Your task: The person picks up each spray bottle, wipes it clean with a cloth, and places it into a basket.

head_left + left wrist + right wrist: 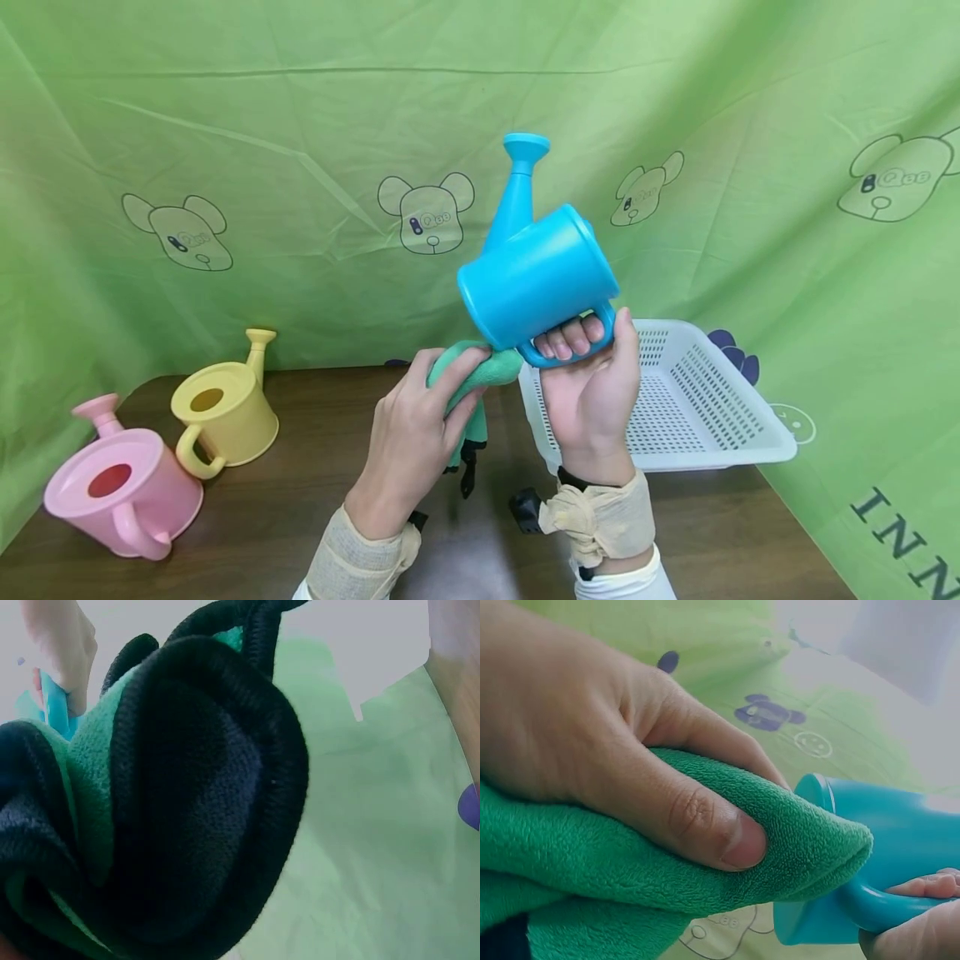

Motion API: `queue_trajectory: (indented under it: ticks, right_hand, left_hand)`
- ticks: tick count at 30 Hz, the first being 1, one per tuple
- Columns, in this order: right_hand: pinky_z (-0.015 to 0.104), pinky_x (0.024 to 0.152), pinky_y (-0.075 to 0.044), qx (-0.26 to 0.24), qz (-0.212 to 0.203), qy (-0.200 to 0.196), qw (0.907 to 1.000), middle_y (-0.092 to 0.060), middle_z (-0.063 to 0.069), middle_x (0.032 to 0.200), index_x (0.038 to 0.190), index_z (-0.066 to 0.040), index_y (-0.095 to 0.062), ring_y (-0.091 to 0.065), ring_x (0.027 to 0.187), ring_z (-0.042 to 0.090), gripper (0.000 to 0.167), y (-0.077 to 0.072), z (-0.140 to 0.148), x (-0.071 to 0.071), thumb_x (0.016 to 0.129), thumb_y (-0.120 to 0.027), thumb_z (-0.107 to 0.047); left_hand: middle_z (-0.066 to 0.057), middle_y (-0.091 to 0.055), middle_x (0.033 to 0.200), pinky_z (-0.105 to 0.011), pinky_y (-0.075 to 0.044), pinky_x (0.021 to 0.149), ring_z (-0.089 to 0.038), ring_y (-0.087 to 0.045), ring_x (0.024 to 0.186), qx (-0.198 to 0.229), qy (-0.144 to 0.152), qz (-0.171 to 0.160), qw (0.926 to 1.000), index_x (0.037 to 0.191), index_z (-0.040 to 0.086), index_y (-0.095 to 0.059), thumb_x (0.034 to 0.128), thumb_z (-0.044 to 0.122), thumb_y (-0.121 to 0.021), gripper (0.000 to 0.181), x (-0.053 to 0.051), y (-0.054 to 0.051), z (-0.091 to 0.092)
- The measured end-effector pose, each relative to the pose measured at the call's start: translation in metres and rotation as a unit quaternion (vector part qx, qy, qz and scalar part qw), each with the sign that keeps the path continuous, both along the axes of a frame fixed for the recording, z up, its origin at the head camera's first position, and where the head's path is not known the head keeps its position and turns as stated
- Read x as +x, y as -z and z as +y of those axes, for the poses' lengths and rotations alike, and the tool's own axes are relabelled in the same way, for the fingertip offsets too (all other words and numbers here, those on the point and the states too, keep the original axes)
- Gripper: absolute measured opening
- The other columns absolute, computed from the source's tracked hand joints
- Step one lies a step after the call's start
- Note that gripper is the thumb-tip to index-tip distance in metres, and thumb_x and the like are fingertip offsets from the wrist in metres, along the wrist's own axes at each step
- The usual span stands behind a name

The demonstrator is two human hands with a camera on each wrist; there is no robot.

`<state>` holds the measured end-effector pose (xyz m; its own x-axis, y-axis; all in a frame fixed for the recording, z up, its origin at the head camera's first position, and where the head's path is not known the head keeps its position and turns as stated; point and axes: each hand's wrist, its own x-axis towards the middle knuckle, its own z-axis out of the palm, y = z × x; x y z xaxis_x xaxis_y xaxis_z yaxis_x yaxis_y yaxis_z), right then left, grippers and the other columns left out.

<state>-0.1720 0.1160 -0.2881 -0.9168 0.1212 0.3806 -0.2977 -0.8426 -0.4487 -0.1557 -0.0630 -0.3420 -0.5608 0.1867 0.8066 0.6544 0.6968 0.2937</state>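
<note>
Seemingly you're mid-wipe: left fingers [461, 371] pinch the cloth [501, 369], right fingers [574, 336] grip the blue can [536, 275]. Yellow can [243, 421] and pink can [171, 483] may remain.

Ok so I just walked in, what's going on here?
A person holds up a blue watering can, tilted with its spout upward, gripping its handle with the right hand. The left hand holds a green cloth at the can's base end. On the table, a yellow watering can and a pink watering can stand to the left, and a white basket sits to the right.
</note>
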Motion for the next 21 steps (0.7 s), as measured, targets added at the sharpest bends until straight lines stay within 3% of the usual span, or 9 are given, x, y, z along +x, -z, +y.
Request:
queue_trajectory:
  ticks: [3, 9, 15, 21]
  right_hand:
    - [0.027, 0.071, -0.033, -0.018, 0.001, -0.022, 0.9996, -0.04, -0.004, 0.069, 0.076, -0.016, -0.039, -0.04, 0.064, 0.014, 0.051, 0.0005, 0.0021, -0.0008, 0.115, -0.027, -0.046]
    - [0.026, 0.069, -0.034, 0.01, 0.005, 0.001, 0.9999, -0.04, -0.006, 0.067, 0.075, -0.018, -0.037, -0.04, 0.062, 0.012, 0.051, 0.0006, 0.0016, -0.0008, 0.115, -0.026, -0.045]
    - [0.026, 0.069, -0.031, 0.045, 0.004, 0.057, 0.9973, -0.037, -0.008, 0.065, 0.072, -0.02, -0.037, -0.036, 0.062, 0.011, 0.05, 0.0004, 0.0015, -0.0012, 0.115, -0.026, -0.043]
    - [0.027, 0.068, -0.028, 0.094, 0.007, 0.121, 0.9882, -0.032, -0.006, 0.064, 0.069, -0.019, -0.038, -0.03, 0.061, 0.013, 0.049, 0.0036, 0.0048, -0.0036, 0.114, -0.032, -0.038]
  left_hand:
    - [-0.009, -0.065, 0.119, -0.037, -0.059, 0.06, -0.021, -0.073, 0.086, 0.006, 0.003, -0.001, 1.0, 0.138, 0.029, -0.064, 0.0982, 0.024, -0.077, 0.042, 0.0002, 0.0, 0.0003]
    - [-0.012, -0.065, 0.119, -0.038, -0.059, 0.06, -0.022, -0.072, 0.084, 0.023, 0.009, 0.016, 0.9996, 0.137, 0.028, -0.064, 0.0971, 0.024, -0.078, 0.042, -0.0006, 0.0004, 0.0001]
    - [-0.014, -0.066, 0.12, -0.04, -0.06, 0.061, -0.026, -0.074, 0.087, 0.048, 0.009, 0.038, 0.9981, 0.139, 0.027, -0.064, 0.0952, 0.021, -0.08, 0.047, -0.001, 0.0011, -0.0014]
    - [-0.013, -0.067, 0.119, -0.041, -0.058, 0.061, -0.026, -0.074, 0.084, 0.077, -0.016, 0.044, 0.9959, 0.139, 0.027, -0.064, 0.0941, 0.014, -0.08, 0.049, -0.0017, 0.0004, -0.0032]
